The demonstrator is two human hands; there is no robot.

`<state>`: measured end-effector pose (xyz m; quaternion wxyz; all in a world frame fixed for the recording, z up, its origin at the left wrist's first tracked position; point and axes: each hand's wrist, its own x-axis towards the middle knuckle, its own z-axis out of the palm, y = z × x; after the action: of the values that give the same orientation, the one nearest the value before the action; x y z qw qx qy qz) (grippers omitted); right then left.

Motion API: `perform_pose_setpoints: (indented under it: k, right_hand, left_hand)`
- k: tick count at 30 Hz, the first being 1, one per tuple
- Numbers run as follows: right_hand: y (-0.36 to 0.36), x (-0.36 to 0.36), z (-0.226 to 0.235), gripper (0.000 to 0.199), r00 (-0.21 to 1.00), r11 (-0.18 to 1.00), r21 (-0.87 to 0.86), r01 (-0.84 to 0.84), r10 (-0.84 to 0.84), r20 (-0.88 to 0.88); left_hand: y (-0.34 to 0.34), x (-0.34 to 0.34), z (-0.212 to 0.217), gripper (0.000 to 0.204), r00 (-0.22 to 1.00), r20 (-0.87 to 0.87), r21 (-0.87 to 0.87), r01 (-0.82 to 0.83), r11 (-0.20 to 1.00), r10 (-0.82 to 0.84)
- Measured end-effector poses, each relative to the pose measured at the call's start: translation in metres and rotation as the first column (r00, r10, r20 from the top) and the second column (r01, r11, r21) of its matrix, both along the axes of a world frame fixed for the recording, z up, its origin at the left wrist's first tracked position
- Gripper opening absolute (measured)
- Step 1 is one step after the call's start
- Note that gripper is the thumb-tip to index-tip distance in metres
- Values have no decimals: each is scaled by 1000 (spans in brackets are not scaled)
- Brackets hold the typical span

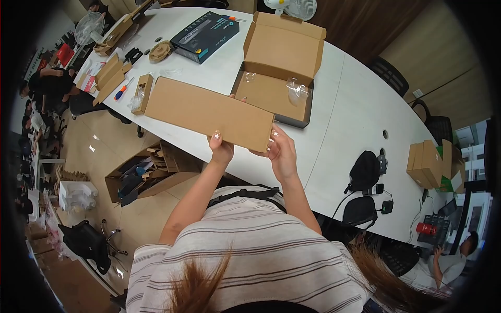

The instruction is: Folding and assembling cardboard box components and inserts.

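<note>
A long, flat brown cardboard box (209,112) is held up in front of me, over the near side of the white table. My left hand (222,148) grips its near long edge, thumb on top and the other fingers hidden underneath. At the box's right end, my right hand (282,151) has its fingers bent around the corner by the end flap. Just beyond lies an opened carton (284,39), brown inside and dark outside, its lid folded back. Inside that carton is a crumpled clear plastic bag (298,91).
A dark printed box (205,36), a tape roll (160,51), a screwdriver (121,92) and a small open box (142,94) sit at the left. Black pouches (364,171) and adapters lie right. A scrap-filled carton (151,175) stands on the floor. Another person (443,263) sits lower right.
</note>
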<state>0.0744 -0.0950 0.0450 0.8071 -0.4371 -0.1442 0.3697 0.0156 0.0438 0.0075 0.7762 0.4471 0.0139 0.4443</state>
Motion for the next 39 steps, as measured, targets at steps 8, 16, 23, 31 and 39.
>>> perform_pose_setpoints:
  k: [8, 16, 23, 31, 39]
  right_hand:
    - [-8, 12, 2, 53, 997, 990, -122, -69, 74, 34]
    - [-9, 13, -12, 59, 976, 975, -64, -214, 216, 20]
    - [-8, 3, -22, 66, 984, 983, -45, -178, 177, -29]
    - [-39, 7, -40, 74, 916, 925, -20, -380, 373, -147]
    - [-20, 4, -29, 47, 920, 934, -256, 248, -144, 365]
  left_hand:
    - [9, -15, -42, 49, 998, -58, -100, 35, 994, -41]
    - [24, -19, -51, 51, 989, -124, 48, 91, 995, -85]
    - [26, -23, -48, 44, 987, -159, -24, 9, 1000, -13]
    - [44, -12, -16, 50, 963, -227, -234, -201, 951, 148]
    - [7, -15, -41, 34, 872, -446, 150, -148, 978, 200]
